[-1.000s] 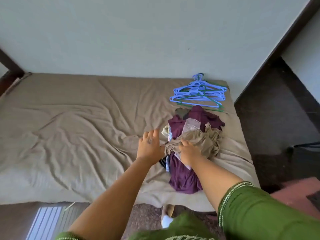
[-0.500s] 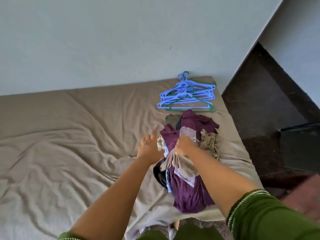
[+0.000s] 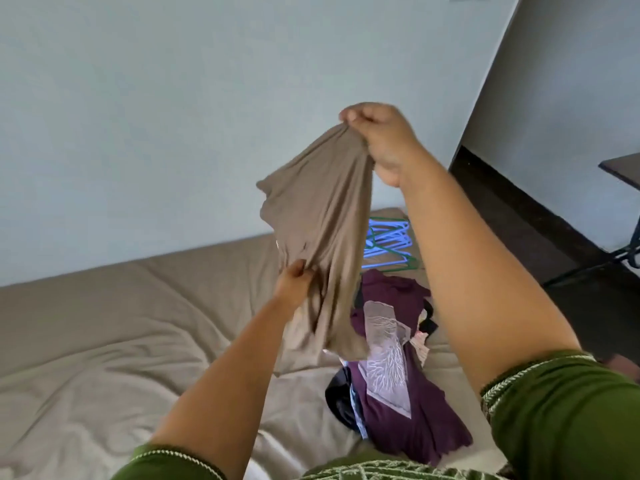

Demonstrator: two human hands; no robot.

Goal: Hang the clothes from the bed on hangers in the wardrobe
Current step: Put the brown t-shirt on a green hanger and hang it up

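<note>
Fingers point(image 3: 349, 116) of the right hand point(image 3: 377, 140) are bunched tight over one end of a taupe garment point(image 3: 318, 237), which is held up high against the pale wall point(image 3: 173, 116). Lower down and to the left, the left hand point(image 3: 294, 284) is curled round a fold of the same cloth, thumb and fingers pinched on it. Between the two grips the garment is drawn into a long hanging drape, its lower end dangling just above the bed point(image 3: 104, 341). It is probably held this way so that it can be shaken out and its neck or shoulders found before a hanger is fed in; which part is gripped cannot be told.

Beneath and just right of the drape, the rest of the clothes are left in a heap point(image 3: 398, 393) on the near right part of the bed: a purple piece with a pale lace panel lies on top, with dark and light blue cloth showing at its left edge. Beyond the heap, at the far right corner of the bed, a stack of blue and green hangers point(image 3: 391, 244) is laid flat, within easy reach of the pile.

No wardrobe is in view. Nothing is seen to hold anything else, apart from the bed bearing clothes and hangers. To the far right, dark floor point(image 3: 519, 220) and part of a dark table point(image 3: 623, 168) are seen.
</note>
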